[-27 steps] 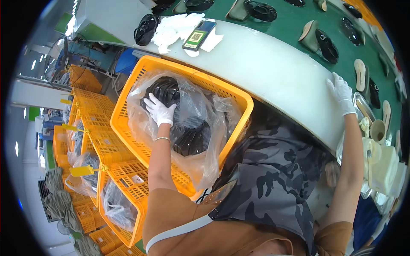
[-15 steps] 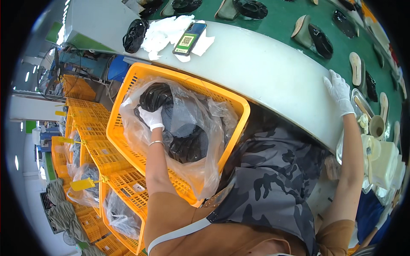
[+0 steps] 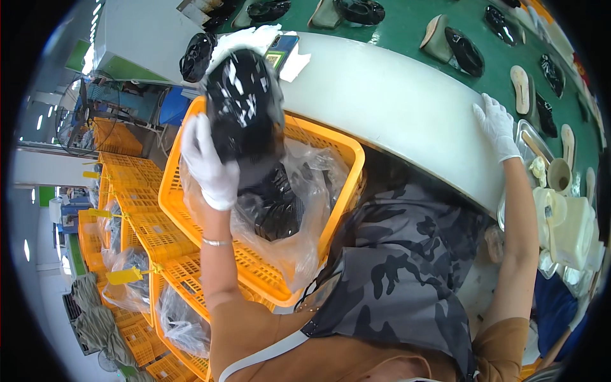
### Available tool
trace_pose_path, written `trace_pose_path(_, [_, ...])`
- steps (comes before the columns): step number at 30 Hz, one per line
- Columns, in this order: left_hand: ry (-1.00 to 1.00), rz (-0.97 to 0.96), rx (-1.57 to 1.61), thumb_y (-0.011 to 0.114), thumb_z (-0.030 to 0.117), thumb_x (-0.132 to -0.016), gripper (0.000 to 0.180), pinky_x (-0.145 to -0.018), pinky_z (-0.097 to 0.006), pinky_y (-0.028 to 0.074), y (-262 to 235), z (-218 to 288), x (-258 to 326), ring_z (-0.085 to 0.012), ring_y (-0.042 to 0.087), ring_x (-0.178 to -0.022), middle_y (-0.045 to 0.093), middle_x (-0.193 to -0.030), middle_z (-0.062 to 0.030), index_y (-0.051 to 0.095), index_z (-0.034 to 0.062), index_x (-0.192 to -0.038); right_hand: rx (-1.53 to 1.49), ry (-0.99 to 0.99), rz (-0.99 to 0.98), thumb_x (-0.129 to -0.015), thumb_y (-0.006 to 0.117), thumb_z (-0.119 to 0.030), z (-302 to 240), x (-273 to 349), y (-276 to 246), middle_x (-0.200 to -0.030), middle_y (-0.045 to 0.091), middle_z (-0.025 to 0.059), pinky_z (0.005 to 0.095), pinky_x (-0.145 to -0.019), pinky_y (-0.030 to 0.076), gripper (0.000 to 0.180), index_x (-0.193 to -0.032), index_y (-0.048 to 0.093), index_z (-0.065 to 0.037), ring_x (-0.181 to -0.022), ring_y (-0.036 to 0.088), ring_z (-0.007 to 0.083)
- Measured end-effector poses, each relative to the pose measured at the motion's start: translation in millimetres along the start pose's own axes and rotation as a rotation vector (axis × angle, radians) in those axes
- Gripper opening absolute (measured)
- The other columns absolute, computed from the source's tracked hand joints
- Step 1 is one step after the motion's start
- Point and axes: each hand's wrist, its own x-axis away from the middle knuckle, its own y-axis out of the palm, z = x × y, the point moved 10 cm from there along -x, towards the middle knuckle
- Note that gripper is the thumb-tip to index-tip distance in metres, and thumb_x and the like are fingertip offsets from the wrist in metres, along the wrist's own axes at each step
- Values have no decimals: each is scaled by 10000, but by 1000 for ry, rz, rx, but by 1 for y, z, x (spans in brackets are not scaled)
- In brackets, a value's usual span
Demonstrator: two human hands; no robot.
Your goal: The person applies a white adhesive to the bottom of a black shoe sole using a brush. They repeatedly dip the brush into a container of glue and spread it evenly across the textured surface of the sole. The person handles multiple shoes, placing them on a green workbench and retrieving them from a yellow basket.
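My gloved left hand (image 3: 211,167) is closed on a glossy black shoe upper (image 3: 244,105), raised above a yellow crate (image 3: 349,219). The upper's far side is hidden, and its lower part is blurred by motion. Inside the crate, a clear plastic bag (image 3: 316,184) lies open around more black uppers (image 3: 275,213). My gloved right hand (image 3: 496,129) rests flat with fingers apart on the white curved worktop (image 3: 388,102), holding nothing.
A green conveyor (image 3: 394,44) beyond the worktop carries black uppers and insoles. White paper and a phone (image 3: 284,43) lie at the worktop's far left. A beige cup (image 3: 559,175) and plastic containers (image 3: 563,226) stand at the right. Yellow crates (image 3: 143,213) are stacked at the left.
My left hand has come up out of the bag with a black upper in it. My right hand still rests on the worktop.
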Motion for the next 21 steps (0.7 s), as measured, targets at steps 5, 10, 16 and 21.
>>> trace_pose_path(5, [184,454,-19,686,-25,-617,642,-851,-422,414,7,28,-65,-379,487,-1026,470,-1181,-237,434,-33,-1208,-28,20,31,-864,420,-504,3,-1,3,-1292,469,82,454,-970,331,575,-1295,415,-123,-1186,440,268])
trace_pose_path(10, [277,226,225,538,-38,-673,513,-835,-436,395,125,81,-45,-344,493,-1009,481,-1198,-202,445,24,-1175,-41,25,74,-850,450,-486,-5,5,-8,-1234,499,92,454,-958,332,556,-1273,427,-127,-1160,449,267])
trace_pose_path(16, [514,-42,164,627,134,-705,447,-852,-372,373,145,175,14,-234,430,-1048,476,-1212,-54,544,283,-1118,-82,25,125,-843,465,-478,-2,11,-8,-1213,501,88,435,-977,307,549,-1258,447,-120,-1144,451,264])
trace_pose_path(21, [509,-140,128,608,164,-739,422,-907,-400,359,157,142,24,-245,409,-1089,458,-1235,-47,540,314,-1127,-102,24,80,-840,469,-480,-4,11,-6,-1216,498,77,430,-975,306,560,-1263,440,-114,-1151,440,258])
